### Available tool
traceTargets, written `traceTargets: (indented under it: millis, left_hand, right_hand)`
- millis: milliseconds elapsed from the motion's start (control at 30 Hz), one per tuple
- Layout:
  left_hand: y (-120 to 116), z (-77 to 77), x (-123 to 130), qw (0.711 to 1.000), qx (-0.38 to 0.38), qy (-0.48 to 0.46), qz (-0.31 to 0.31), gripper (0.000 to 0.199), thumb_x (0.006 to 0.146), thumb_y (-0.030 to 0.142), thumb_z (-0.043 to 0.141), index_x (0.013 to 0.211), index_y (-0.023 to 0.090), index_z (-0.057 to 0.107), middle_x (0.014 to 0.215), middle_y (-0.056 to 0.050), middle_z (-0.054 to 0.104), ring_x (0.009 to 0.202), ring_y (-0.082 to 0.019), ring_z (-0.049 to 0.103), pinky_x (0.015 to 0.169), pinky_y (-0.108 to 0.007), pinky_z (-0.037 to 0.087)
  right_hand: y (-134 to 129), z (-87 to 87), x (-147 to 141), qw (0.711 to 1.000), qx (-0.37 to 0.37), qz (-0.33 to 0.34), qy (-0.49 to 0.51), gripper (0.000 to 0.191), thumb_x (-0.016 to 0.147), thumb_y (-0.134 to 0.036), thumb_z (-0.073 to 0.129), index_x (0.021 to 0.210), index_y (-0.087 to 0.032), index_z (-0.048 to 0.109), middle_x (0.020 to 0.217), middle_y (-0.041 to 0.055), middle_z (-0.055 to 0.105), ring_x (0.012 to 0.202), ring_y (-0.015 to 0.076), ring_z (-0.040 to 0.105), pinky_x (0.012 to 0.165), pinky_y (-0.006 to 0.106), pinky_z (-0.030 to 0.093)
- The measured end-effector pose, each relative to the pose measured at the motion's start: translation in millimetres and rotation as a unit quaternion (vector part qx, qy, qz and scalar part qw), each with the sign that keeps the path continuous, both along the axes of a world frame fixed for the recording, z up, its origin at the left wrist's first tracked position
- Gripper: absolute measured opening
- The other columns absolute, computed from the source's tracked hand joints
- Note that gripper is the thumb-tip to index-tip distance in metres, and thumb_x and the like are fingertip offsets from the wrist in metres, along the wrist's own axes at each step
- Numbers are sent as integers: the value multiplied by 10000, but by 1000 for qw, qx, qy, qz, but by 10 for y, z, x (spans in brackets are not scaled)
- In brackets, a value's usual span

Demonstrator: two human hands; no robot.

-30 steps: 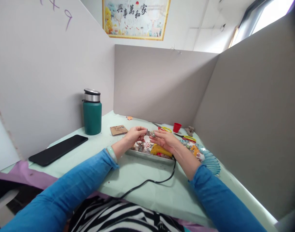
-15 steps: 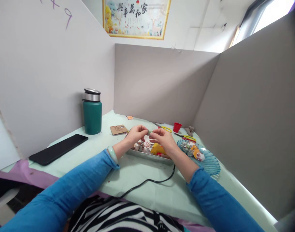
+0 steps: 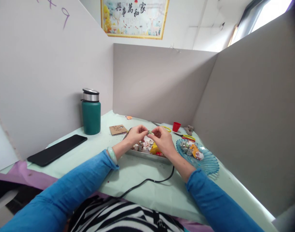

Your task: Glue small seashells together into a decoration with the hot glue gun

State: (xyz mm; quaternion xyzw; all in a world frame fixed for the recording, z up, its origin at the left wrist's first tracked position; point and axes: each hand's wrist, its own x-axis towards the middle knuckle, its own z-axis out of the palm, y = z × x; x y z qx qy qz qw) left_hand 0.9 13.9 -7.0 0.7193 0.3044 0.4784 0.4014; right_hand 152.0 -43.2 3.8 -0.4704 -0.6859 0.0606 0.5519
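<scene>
A small greenish piece [image 3: 150, 132] is pinched between my two hands, above a metal tray [image 3: 147, 156]. My left hand [image 3: 137, 134] grips its left side with thumb and fingers. From the right, my right hand [image 3: 162, 138] holds it the same way. Under the hands, the tray bears white and brown shell-like pieces [image 3: 144, 145] and a yellow piece [image 3: 154, 148]. The piece's exact shape is too small to make out.
On the right lies a blue glass plate [image 3: 210, 162] with colourful pieces. Behind it are scissors [image 3: 188, 137] and a red cup [image 3: 176, 126]. A green bottle [image 3: 91, 117], black phone [image 3: 58, 149] and brown card [image 3: 118, 129] are at left. A black cable [image 3: 147, 180] crosses the front.
My right hand has turned slightly, and its fingers are drawn closer together around the greenish piece. The view has shifted a little. My left hand keeps nearly the same pose.
</scene>
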Motion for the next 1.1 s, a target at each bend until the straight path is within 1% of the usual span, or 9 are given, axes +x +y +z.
traceTargets:
  millis: [167, 333, 533, 633, 767, 933, 1000, 1100]
  left_hand:
    - [-16, 13, -1, 1000, -2, 2, -6, 162, 742, 293, 585, 783, 147, 527, 612, 23, 556, 457, -75, 550, 426, -171, 415]
    - [2, -9, -2, 1000, -3, 4, -13, 167, 744, 304, 585, 785, 150, 533, 596, 26, 557, 464, -75, 554, 435, -168, 417]
    - [29, -31, 0, 1000, 14, 4, -3, 162, 732, 297, 594, 781, 152, 540, 635, 25, 559, 470, -66, 548, 433, -164, 405]
    - [19, -25, 7, 1000, 20, 4, 8, 149, 720, 282, 602, 771, 155, 544, 630, 27, 557, 467, -65, 537, 436, -165, 400]
    - [-30, 2, 19, 999, 27, -1, 40, 121, 690, 245, 625, 746, 162, 557, 623, 21, 571, 479, -68, 519, 450, -167, 396]
    - [-73, 25, 23, 996, 59, 13, 66, 93, 693, 229, 609, 749, 170, 566, 647, 14, 587, 524, -83, 525, 478, -177, 404]
    - [-64, 16, 22, 994, 81, 21, 75, 77, 712, 232, 584, 757, 173, 564, 661, 13, 586, 544, -85, 527, 494, -179, 407]
    - [-39, -6, 20, 990, 104, 29, 85, 73, 736, 238, 548, 773, 176, 561, 676, 13, 580, 560, -86, 526, 509, -180, 407]
  right_hand:
    - [17, -18, 15, 1000, 4, 0, -12, 228, 696, -386, 662, 730, -196, 542, 726, 2, 562, 659, 141, 514, 628, 268, 408]
    - [19, -14, 22, 1000, -3, -5, -24, 218, 695, -366, 666, 726, -194, 536, 735, 0, 563, 668, 140, 521, 636, 269, 405]
    - [13, 5, 15, 1000, -17, -5, -4, 219, 675, -362, 674, 715, -197, 537, 717, 6, 574, 678, 157, 531, 632, 279, 414]
    - [29, -6, 20, 999, -40, -3, 13, 222, 660, -359, 683, 715, -201, 537, 706, 2, 582, 674, 159, 541, 642, 289, 429]
    - [54, -33, 20, 993, -85, 32, 71, 264, 637, -384, 701, 721, -212, 520, 665, -10, 578, 627, 158, 557, 608, 297, 463]
    - [70, -42, 7, 973, -136, 94, 161, 306, 602, -390, 724, 708, -213, 498, 663, -12, 578, 602, 153, 568, 572, 303, 511]
    - [82, -41, 16, 968, -145, 111, 169, 311, 592, -370, 732, 718, -212, 496, 675, -13, 578, 613, 152, 577, 580, 302, 524]
    - [101, -34, 38, 968, -156, 124, 155, 308, 588, -333, 736, 746, -210, 502, 692, -17, 575, 613, 147, 588, 594, 301, 527]
